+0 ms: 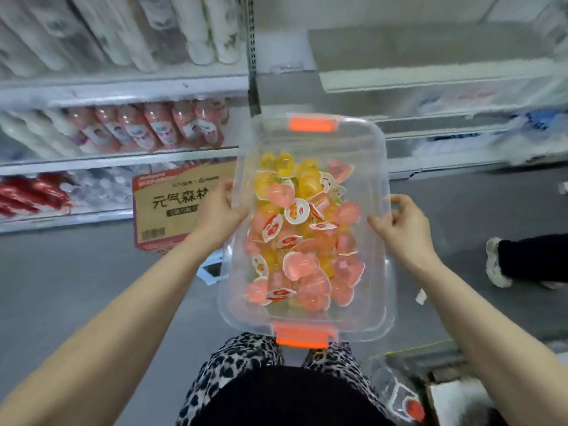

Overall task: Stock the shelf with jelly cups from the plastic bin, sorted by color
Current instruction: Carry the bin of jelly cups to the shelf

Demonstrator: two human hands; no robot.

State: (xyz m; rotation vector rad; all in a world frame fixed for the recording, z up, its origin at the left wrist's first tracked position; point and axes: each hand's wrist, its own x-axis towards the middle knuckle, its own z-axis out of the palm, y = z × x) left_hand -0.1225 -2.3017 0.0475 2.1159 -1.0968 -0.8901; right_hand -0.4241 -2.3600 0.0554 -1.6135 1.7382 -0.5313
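A clear plastic bin [373,167] with orange latches at its near and far ends is held up in front of me, above the floor. It holds several pink and yellow jelly cups [304,238] piled loosely together. My left hand [219,209] grips the bin's left rim, thumb over the edge. On the opposite rim, my right hand [399,224] grips with curled fingers. An empty grey shelf board [430,53] lies straight ahead above the bin.
Shelves on the left carry white rolls, pink bottles [159,126] and red packs. A cardboard box [172,207] stands on the floor by them. Another person's shoe [496,261] is at the right. A clear lid with an orange latch [402,395] lies at the lower right.
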